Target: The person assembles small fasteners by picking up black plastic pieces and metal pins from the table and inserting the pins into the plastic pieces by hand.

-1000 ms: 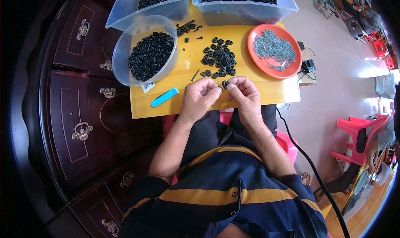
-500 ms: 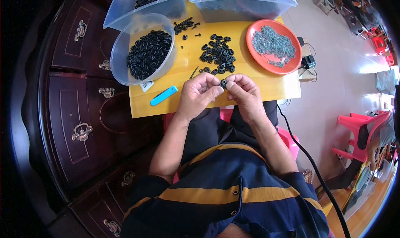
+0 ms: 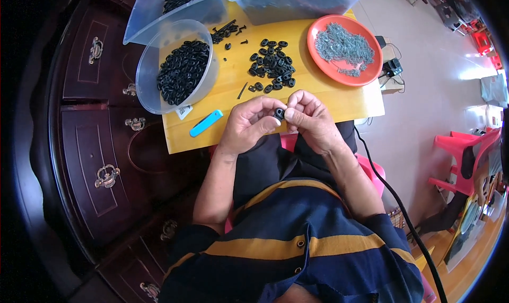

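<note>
Between my two hands, over the table's front edge, is a small black oval plastic piece (image 3: pixel 279 113) with holes in it. My left hand (image 3: pixel 245 127) pinches it between thumb and fingers from the left. On its other side, my right hand (image 3: pixel 313 123) grips it with thumb and forefinger. Just beyond my fingers lies a loose pile of similar black oval pieces (image 3: pixel 274 64). An orange-red plate (image 3: pixel 316 64) at the right carries a heap of small silvery metal parts (image 3: pixel 342 44), too fine to make out singly.
On the yellow table (image 3: pixel 233 80) stands a clear round tub (image 3: pixel 146 88) of black pieces. Two clear bins (image 3: pixel 212 14) stand behind. A blue-handled tool (image 3: pixel 207 123) and thin dark rod (image 3: pixel 242 91) lie left of the pile. Dark drawers (image 3: pixel 90 159) flank the left; a black cable (image 3: pixel 389 183) runs right.
The black piece has turned slightly in my fingers and come a little nearer to me. The whole view has shifted slightly; both hands keep their pinch.
</note>
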Tool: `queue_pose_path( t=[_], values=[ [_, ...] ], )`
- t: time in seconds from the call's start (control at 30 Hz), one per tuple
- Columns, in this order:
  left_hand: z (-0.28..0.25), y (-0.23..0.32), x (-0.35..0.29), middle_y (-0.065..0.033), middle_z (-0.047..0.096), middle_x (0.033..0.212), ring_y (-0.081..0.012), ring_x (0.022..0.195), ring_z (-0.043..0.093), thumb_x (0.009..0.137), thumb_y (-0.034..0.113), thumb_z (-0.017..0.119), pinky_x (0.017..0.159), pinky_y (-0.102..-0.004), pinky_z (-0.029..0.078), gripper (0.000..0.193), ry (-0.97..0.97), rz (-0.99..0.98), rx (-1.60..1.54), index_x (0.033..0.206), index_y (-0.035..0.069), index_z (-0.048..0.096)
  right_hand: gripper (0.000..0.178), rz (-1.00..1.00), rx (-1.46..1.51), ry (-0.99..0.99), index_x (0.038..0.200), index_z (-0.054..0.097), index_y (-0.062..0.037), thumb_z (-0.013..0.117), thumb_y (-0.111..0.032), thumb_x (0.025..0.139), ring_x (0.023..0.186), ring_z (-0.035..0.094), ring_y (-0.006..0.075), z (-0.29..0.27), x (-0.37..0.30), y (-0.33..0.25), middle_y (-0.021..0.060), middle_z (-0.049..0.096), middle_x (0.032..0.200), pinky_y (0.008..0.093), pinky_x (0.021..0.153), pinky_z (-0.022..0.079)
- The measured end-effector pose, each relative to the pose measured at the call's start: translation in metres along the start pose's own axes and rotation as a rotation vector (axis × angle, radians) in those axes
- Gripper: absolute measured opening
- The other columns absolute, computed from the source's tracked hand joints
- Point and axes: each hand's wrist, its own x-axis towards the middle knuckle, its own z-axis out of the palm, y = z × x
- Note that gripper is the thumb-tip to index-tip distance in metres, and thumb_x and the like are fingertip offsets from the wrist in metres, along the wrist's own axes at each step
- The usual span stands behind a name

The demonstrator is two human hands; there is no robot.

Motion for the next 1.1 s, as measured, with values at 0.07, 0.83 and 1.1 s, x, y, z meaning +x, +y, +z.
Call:
queue_pose_path(
  t=[0.07, 0.83, 1.1],
  values=[
    [-0.002, -0.002, -0.001, -0.0015, 0.062, 0.094, -0.0055, 0.075, 0.057, 0.093, 0.025, 0.073, 0.068, -0.0197, 0.049, 0.037, 0.004, -0.005, -0.009, 0.115, -0.003, 0.063, 0.013, -0.006, 0.014, 0.005, 0.094, 0.058, -0.0102, 0.071, -0.009, 0.092, 0.061, 0.051, 0.0029, 0.003, -0.001, 0.001, -0.0055, 0.058, 0.076, 0.0169, 0.053, 0.039],
    [-0.011, -0.006, 0.003, 0.0013, 0.064, 0.088, -0.0038, 0.074, 0.057, 0.092, 0.014, 0.071, 0.068, -0.0212, 0.048, 0.029, 0.194, -0.115, 0.054, 0.117, 0.000, 0.063, 0.009, -0.100, -0.368, 0.021, 0.099, 0.058, -0.0083, 0.065, -0.008, 0.094, 0.076, 0.054, 0.0026, 0.014, 0.021, -0.033, -0.0052, 0.059, 0.086, 0.0196, 0.067, 0.045],
    [-0.001, -0.003, 0.002, 0.0008, 0.067, 0.079, -0.0040, 0.071, 0.058, 0.091, 0.008, 0.067, 0.066, -0.0235, 0.050, 0.012, 0.211, -0.106, 0.429, 0.100, -0.001, 0.069, 0.011, -0.493, -0.646, -0.026, 0.099, 0.061, -0.0030, 0.064, -0.013, 0.095, 0.073, 0.059, 0.0080, 0.111, 0.157, -0.082, 0.0000, 0.062, 0.085, 0.0245, 0.067, 0.050]
  ],
)
